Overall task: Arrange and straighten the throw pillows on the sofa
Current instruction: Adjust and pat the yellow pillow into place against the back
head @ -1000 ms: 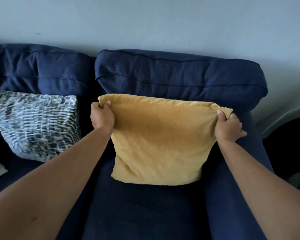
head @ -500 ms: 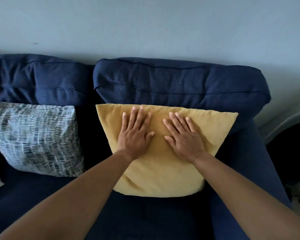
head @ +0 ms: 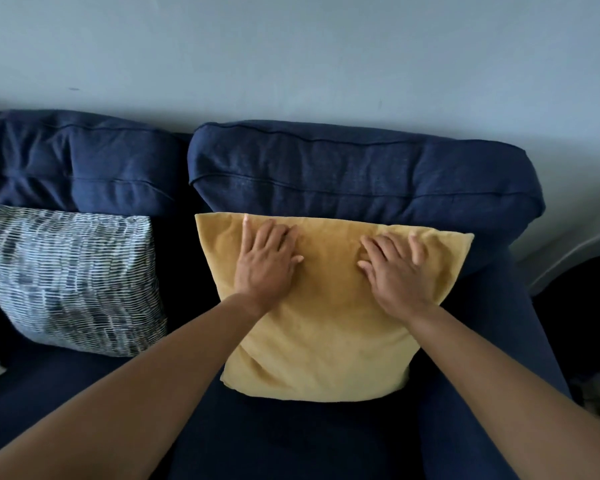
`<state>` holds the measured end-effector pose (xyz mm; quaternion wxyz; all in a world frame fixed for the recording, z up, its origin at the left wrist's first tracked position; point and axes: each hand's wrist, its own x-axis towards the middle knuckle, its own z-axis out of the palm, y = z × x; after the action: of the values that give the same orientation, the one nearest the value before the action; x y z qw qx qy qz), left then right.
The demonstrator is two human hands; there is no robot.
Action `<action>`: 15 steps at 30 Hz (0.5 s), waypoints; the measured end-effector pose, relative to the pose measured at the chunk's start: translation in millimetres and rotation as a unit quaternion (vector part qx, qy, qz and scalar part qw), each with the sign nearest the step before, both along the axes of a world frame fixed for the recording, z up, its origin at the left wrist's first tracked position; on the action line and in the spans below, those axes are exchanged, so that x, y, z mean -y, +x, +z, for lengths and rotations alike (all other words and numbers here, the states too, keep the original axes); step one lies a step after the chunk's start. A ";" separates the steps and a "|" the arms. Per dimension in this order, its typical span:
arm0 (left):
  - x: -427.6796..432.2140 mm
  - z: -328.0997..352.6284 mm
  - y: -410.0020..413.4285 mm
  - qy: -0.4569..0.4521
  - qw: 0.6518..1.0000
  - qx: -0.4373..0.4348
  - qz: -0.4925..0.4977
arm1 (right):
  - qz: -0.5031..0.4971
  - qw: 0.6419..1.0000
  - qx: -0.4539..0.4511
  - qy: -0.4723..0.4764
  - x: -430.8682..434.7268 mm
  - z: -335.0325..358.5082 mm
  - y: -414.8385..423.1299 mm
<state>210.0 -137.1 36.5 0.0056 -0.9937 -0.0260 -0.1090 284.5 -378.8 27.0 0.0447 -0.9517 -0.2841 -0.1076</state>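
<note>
Navy sofa (head: 326, 174), patterned pillow (head: 70, 278) cut off left, both hands (head: 267, 261) (head: 395, 268) flat, fingers spread, on yellow pillow (head: 326, 334).

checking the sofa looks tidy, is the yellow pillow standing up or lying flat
Standing up: the yellow pillow leans against the back cushion, bottom edge on the seat, both hands pressed flat on its front.

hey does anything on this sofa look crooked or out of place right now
Nothing is badly off. The yellow pillow leans on the back cushion with its top edge sloping down to the right, under the left hand and right hand. The patterned pillow sits slightly tilted too.
</note>
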 end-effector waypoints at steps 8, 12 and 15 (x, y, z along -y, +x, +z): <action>-25.4 21.5 12.7 -0.108 0.991 0.060 0.049 | -0.040 0.994 0.047 0.094 -4.8 18.3 13.9; -23.2 30.4 21.1 -0.136 0.972 0.183 0.054 | -0.078 0.974 0.114 0.181 -11.5 30.2 22.4; -18.0 28.0 22.5 -0.148 0.968 0.199 0.048 | -0.085 0.966 0.128 0.209 -12.5 26.5 16.9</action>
<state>232.6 -119.1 64.5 -0.1420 -0.9394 -0.0902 -0.2987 301.3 -366.4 53.6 0.1965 -0.9201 -0.1764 -0.2893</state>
